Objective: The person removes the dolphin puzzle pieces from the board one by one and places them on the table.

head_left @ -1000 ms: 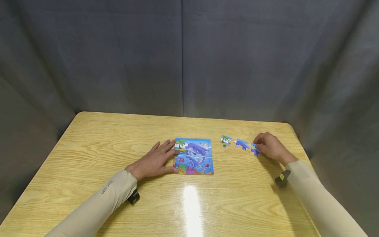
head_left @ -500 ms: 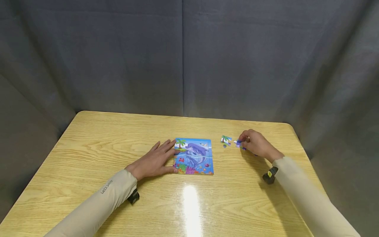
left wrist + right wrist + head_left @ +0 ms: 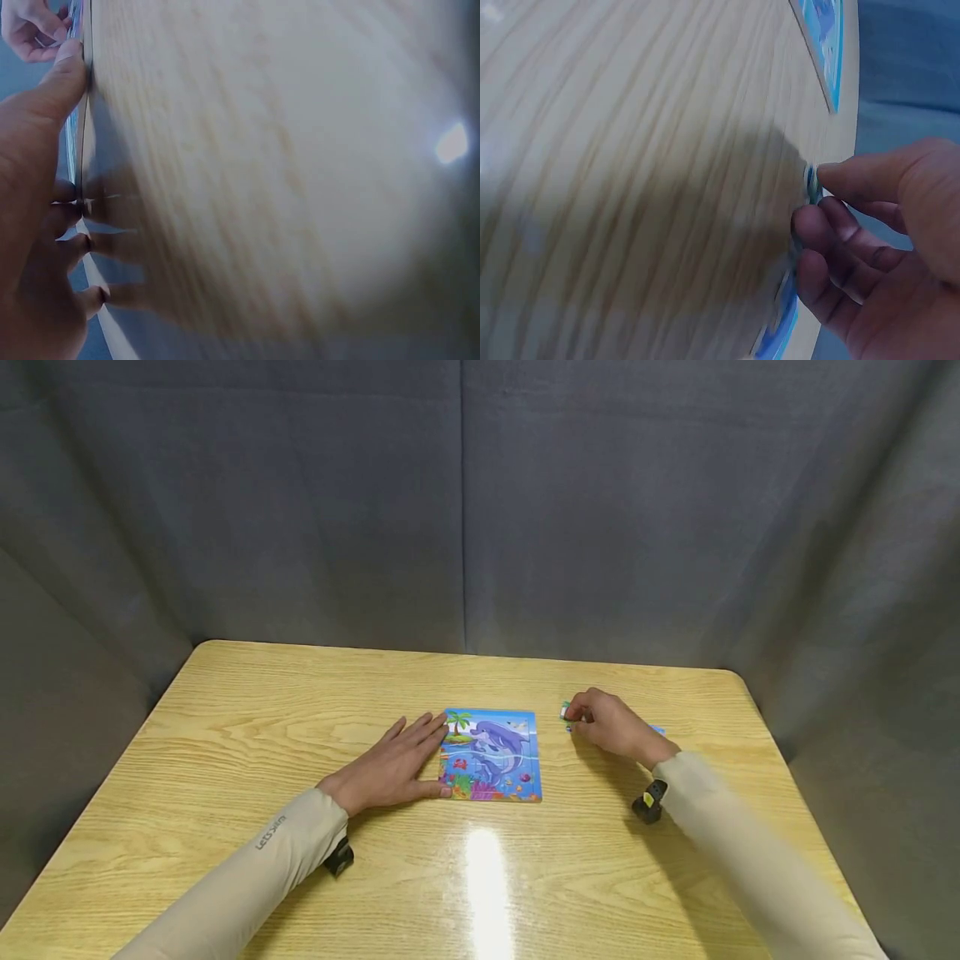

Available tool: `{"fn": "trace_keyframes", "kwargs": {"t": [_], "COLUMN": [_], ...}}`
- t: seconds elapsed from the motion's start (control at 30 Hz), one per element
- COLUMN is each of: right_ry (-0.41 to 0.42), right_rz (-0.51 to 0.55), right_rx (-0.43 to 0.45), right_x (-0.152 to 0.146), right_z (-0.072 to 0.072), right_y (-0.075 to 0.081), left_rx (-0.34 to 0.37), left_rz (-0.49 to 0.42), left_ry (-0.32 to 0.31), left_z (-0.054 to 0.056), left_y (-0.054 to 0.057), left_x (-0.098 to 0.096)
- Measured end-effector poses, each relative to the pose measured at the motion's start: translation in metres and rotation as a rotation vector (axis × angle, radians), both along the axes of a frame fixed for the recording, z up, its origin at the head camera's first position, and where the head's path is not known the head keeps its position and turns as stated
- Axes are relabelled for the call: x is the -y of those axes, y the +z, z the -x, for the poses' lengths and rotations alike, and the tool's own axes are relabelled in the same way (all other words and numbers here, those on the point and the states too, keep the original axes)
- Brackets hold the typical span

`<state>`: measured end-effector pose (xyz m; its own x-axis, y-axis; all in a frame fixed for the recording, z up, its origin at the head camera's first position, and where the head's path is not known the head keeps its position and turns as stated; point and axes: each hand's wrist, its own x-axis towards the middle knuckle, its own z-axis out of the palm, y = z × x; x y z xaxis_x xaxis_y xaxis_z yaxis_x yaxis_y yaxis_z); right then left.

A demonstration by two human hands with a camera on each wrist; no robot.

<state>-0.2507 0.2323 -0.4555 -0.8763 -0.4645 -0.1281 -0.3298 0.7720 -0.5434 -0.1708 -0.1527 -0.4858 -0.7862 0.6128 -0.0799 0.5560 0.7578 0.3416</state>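
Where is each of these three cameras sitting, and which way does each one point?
Head: worn on the head, looks forward and down at the table; both sleeved arms show.
Left wrist: looks along the left hand lying flat by the puzzle board.
Right wrist: looks at the right hand pinching a puzzle piece.
Shared: the wrist views both catch the board's edge.

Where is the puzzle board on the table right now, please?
In the head view, the puzzle board lies flat near the middle of the table, with the left hand against its left edge and the right hand apart to its right.
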Motion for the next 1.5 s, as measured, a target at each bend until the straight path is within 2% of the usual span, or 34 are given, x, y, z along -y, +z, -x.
{"fn": "trace_keyframes", "kwargs": {"t": [0.4,0.7,0.9,1.1,1.5], "right_ry": [0.145,0.186,0.182,0.185,0.255], "right_rz": [-0.001,-0.046,-0.094,-0.091,-0.083], "right_rx": [0.007,-0.022,-0.034,0.005,-0.006], "right_x": [0.048,0.065,0.070,0.073,0.093], "right_z": [-0.001,-0.004,-0.004,-0.006,-0.011], "right_y": [0.009,0.013,0.013,0.011,0.013], "left_rx": [-0.003,-0.005,-0.005,0.001,0.023], "left_rz": [-0.003,0.010,0.009,0.002,-0.001], "left_ry": [-0.004,0.000,-0.003,0.003,0.013], "left_z": [-0.001,0.000,0.001,-0.001,-0.002], "left_y": [0.002,0.003,0.003,0.004,0.003], "left_x": [-0.001,-0.001,-0.002,-0.001,-0.001]}}
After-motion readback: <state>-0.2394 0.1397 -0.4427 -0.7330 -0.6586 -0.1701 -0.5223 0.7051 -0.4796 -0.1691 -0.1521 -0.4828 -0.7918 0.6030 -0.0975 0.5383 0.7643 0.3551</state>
